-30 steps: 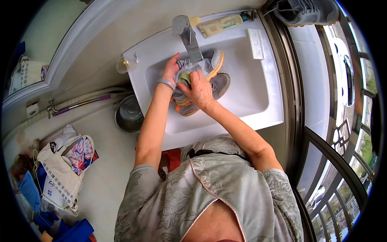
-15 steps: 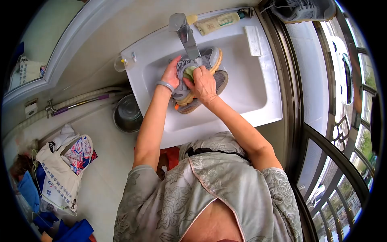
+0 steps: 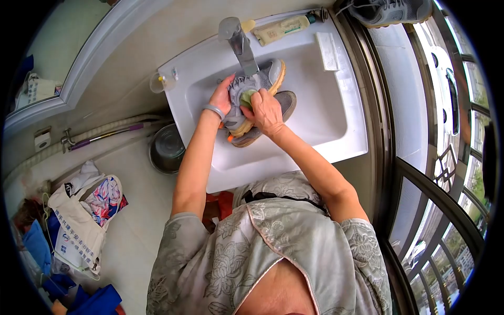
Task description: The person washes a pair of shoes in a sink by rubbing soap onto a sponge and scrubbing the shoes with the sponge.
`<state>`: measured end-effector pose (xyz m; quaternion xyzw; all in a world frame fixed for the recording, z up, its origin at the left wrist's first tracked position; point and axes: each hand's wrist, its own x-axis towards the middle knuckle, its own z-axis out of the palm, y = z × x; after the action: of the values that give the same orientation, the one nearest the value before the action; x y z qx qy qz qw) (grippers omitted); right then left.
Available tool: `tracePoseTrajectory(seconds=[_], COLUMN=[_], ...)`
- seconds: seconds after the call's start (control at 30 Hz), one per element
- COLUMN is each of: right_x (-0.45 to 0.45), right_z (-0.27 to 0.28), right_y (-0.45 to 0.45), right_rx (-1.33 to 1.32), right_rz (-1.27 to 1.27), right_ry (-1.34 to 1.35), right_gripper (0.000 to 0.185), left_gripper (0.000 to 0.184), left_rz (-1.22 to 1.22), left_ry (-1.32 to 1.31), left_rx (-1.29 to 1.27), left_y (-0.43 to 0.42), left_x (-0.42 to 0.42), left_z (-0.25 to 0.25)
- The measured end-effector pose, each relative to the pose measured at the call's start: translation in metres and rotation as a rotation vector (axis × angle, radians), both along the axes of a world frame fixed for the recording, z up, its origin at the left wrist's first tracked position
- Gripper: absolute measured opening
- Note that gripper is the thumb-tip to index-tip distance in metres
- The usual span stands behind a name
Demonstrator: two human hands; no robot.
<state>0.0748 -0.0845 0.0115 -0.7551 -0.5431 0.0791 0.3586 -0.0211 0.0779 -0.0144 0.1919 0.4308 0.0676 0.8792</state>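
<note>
A grey sneaker with a yellowish sole lies on its side in the white sink, under the chrome faucet. Beneath it is a second grey shoe. My left hand, with a grey band at the wrist, grips the upper sneaker along its left side. In my right hand is a small light-green scrubber-like piece, pressed against that sneaker's side. Its exact kind is not clear, since my fingers cover part of it.
A tube and a white bar-shaped item lie on the sink rim. A clear cup is at its left corner. Another sneaker sits by the window. Below left are a metal basin and a cloth bag.
My right hand and the green piece have shifted slightly along the sneaker's side. The upper sneaker has moved a little to the left. My left hand keeps its grip.
</note>
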Motion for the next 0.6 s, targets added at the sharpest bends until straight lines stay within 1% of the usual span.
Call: tracePoseTrajectory(seconds=[0.03, 0.07, 0.1, 0.13, 0.17, 0.2, 0.23, 0.27, 0.33, 0.37, 0.4, 0.43, 0.47, 0.53, 0.57, 0.6], right_x=[0.025, 0.042, 0.056, 0.062, 0.064, 0.064, 0.059, 0.048, 0.007, -0.015, -0.03, -0.032, -0.02, 0.025, 0.05, 0.074], right_z=[-0.006, -0.002, 0.001, 0.002, 0.004, 0.004, 0.003, 0.001, 0.006, 0.008, 0.013, 0.016, 0.014, 0.003, 0.003, 0.001], right_y=[0.004, 0.01, 0.019, 0.023, 0.025, 0.029, 0.029, 0.027, 0.02, 0.016, 0.013, 0.008, 0.008, 0.008, 0.014, 0.019], right_rx=[-0.026, -0.084, -0.077, -0.072, -0.062, -0.094, -0.132, -0.13, -0.11, -0.111, -0.108, -0.095, -0.094, -0.114, -0.117, -0.121], right_rz=[-0.053, -0.119, -0.197, -0.278, -0.28, -0.327, -0.377, -0.383, -0.28, -0.263, -0.242, -0.177, -0.175, -0.091, -0.2, -0.306], right_ry=[-0.1, -0.125, -0.154, -0.182, -0.189, -0.14, -0.086, -0.083, 0.222, 0.307, 0.39, 0.346, 0.347, 0.006, -0.058, -0.122], right_gripper=[0.038, 0.037, 0.038, 0.038, 0.038, 0.038, 0.039, 0.039, 0.04, 0.041, 0.041, 0.04, 0.04, 0.041, 0.04, 0.039], left_gripper=[0.041, 0.042, 0.043, 0.043, 0.044, 0.045, 0.045, 0.045, 0.044, 0.044, 0.042, 0.04, 0.04, 0.036, 0.035, 0.035], left_rz=[0.0, 0.003, -0.003, -0.005, 0.012, 0.03, 0.034, 0.028, 0.027, 0.026, 0.021, 0.017, 0.018, 0.06, -0.01, -0.007], left_ry=[-0.05, -0.101, -0.052, -0.051, -0.049, -0.043, -0.052, -0.05, -0.16, -0.166, -0.112, -0.055, -0.053, -0.079, -0.063, -0.062], left_rx=[0.009, 0.017, -0.001, -0.006, 0.032, 0.069, 0.052, 0.054, -0.003, -0.007, -0.012, -0.013, -0.012, 0.041, 0.02, 0.019], left_y=[0.001, 0.001, -0.001, -0.008, -0.008, -0.007, -0.008, -0.007, -0.01, -0.01, -0.006, -0.002, -0.002, -0.014, -0.017, -0.022], left_x=[-0.003, -0.004, 0.0, -0.001, 0.003, 0.006, 0.004, 0.004, 0.007, 0.007, 0.007, 0.007, 0.005, -0.003, -0.003, -0.004], left_z=[-0.001, -0.001, 0.013, 0.013, 0.014, 0.015, 0.015, 0.015, 0.004, -0.004, -0.006, -0.009, -0.013, -0.009, 0.004, 0.003])
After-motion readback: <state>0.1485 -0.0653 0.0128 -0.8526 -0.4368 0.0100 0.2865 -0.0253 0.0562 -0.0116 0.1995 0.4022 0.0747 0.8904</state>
